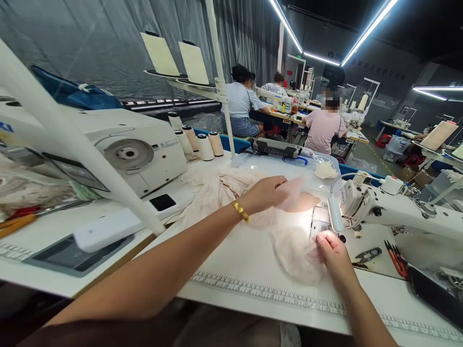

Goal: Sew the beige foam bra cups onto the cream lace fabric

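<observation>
My left hand (265,193), with a gold bracelet at the wrist, is closed on a thin pale pink fabric piece (292,192) held above the table. Under it lies a peach fabric piece (304,203) beside the lit needle plate of the sewing machine (388,205). Thumb and fingers of my right hand (333,246) pinch the edge of a sheer cream fabric piece (294,255) just in front of the needle area. That piece lies partly on the table, with a rounded outline. A heap of cream lace fabric (220,190) rests beyond my left forearm.
Thread snips (368,255), red-handled tools (395,259) and a dark phone-like slab (436,294) lie right. A ruler strip (267,292) runs along the front edge. Thread cones (205,147) and a second machine (133,149) stand left. Co-workers sit ahead.
</observation>
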Demonstrator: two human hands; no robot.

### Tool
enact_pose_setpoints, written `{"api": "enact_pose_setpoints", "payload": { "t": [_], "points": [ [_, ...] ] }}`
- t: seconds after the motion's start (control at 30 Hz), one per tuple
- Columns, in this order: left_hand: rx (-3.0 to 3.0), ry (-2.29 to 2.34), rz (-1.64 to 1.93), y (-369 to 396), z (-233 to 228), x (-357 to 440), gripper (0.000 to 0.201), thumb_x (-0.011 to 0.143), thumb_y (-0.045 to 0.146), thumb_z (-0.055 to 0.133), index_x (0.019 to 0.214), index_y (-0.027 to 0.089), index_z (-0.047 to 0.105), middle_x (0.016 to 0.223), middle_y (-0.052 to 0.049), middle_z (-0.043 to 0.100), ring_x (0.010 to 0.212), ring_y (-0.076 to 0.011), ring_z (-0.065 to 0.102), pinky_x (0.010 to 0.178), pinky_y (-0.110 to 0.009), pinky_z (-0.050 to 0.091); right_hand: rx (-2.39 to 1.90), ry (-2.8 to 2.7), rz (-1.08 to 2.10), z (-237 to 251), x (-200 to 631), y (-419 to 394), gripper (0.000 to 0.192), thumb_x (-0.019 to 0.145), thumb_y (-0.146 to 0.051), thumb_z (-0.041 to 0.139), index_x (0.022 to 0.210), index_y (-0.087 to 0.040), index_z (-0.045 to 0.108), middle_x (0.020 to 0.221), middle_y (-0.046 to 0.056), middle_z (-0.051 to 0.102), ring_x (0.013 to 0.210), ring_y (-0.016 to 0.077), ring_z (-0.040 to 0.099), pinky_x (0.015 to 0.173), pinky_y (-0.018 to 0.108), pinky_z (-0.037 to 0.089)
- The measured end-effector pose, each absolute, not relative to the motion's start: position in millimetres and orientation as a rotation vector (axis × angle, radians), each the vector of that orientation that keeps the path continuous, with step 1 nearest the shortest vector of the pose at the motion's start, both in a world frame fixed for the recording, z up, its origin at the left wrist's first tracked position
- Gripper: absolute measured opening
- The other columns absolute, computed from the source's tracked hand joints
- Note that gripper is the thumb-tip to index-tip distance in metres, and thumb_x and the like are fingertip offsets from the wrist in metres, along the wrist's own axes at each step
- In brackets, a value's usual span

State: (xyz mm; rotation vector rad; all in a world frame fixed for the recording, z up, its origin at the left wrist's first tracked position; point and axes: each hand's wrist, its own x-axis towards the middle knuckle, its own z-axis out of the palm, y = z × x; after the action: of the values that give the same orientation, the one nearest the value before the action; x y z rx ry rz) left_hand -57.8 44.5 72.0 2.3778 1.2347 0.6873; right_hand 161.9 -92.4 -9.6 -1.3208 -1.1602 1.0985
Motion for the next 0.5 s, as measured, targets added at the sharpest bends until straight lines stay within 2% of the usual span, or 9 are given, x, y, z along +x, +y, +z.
{"api": "enact_pose_setpoints", "payload": {
  "t": [0.1, 0.2, 0.27, 0.33, 0.37, 0.43, 0.47, 0.5],
  "points": [
    [2.238, 1.03, 0.465, 8, 68, -63, 0.018, 0.089, 0.034, 0.061, 0.093, 0.017, 0.066, 0.078, 0.002, 0.064, 0.069, -0.0166, 0.063, 0.054, -0.024, 0.044, -1.245, -1.146, 1.135, -6, 163, -95, 0.046, 0.093, -0.066, 0.052, 0.091, -0.022, 0.064, 0.071, 0.002, 0.064, 0.061, 0.0185, 0.058, 0.057, 0.03, 0.042],
    [2.181, 0.881, 0.27, -18, 70, -59, 0.012, 0.079, 0.03, 0.06, 0.076, 0.018, 0.06, 0.067, 0.003, 0.057, 0.063, -0.0149, 0.056, 0.05, -0.024, 0.033, -1.236, -1.196, 1.135, -2, 163, -98, 0.056, 0.094, -0.073, 0.042, 0.093, -0.02, 0.063, 0.072, 0.004, 0.067, 0.064, 0.0185, 0.06, 0.06, 0.03, 0.044],
    [2.284, 0.863, 0.19, -26, 74, -52, 0.012, 0.077, 0.029, 0.059, 0.072, 0.018, 0.057, 0.066, 0.002, 0.056, 0.063, -0.0159, 0.054, 0.053, -0.025, 0.032, -1.281, -1.283, 1.096, 3, 161, -103, 0.052, 0.093, -0.071, 0.049, 0.094, -0.021, 0.061, 0.07, 0.002, 0.068, 0.064, 0.0175, 0.059, 0.063, 0.029, 0.046],
    [2.397, 0.836, 0.238, -28, 78, -44, 0.013, 0.077, 0.029, 0.062, 0.083, 0.018, 0.06, 0.078, -0.001, 0.063, 0.074, -0.02, 0.059, 0.063, -0.028, 0.04, -1.321, -1.379, 1.039, 10, 158, -109, 0.042, 0.093, -0.062, 0.058, 0.097, -0.021, 0.061, 0.071, 0.0, 0.068, 0.065, 0.0168, 0.06, 0.065, 0.028, 0.047],
    [2.435, 0.786, 0.31, -28, 79, -40, 0.024, 0.076, 0.031, 0.065, 0.095, 0.018, 0.062, 0.093, -0.004, 0.067, 0.087, -0.0235, 0.061, 0.072, -0.03, 0.044, -1.328, -1.426, 1.015, 15, 156, -112, 0.037, 0.093, -0.058, 0.061, 0.098, -0.021, 0.062, 0.072, 0.0, 0.067, 0.067, 0.0167, 0.061, 0.066, 0.028, 0.047],
    [2.431, 0.607, 0.412, -23, 81, -33, 0.055, 0.072, 0.035, 0.073, 0.122, 0.018, 0.055, 0.121, -0.01, 0.064, 0.109, -0.0278, 0.059, 0.089, -0.035, 0.046, -1.323, -1.532, 0.969, 24, 154, -119, 0.027, 0.096, -0.049, 0.059, 0.097, -0.022, 0.064, 0.076, -0.001, 0.067, 0.07, 0.0161, 0.062, 0.067, 0.027, 0.047],
    [2.392, 0.511, 0.369, -19, 81, -31, 0.065, 0.071, 0.036, 0.076, 0.129, 0.019, 0.051, 0.123, -0.009, 0.063, 0.11, -0.0271, 0.059, 0.091, -0.034, 0.047, -1.324, -1.585, 0.93, 28, 154, -123, 0.023, 0.097, -0.045, 0.058, 0.096, -0.023, 0.064, 0.077, -0.001, 0.066, 0.069, 0.0154, 0.061, 0.066, 0.026, 0.047],
    [2.339, 0.439, 0.258, -14, 81, -29, 0.064, 0.071, 0.035, 0.076, 0.128, 0.02, 0.051, 0.116, -0.006, 0.066, 0.104, -0.0248, 0.062, 0.085, -0.031, 0.049, -1.334, -1.629, 0.869, 32, 155, -125, 0.02, 0.097, -0.042, 0.058, 0.095, -0.023, 0.065, 0.076, -0.002, 0.064, 0.068, 0.0147, 0.06, 0.064, 0.025, 0.046]
  ]
}}
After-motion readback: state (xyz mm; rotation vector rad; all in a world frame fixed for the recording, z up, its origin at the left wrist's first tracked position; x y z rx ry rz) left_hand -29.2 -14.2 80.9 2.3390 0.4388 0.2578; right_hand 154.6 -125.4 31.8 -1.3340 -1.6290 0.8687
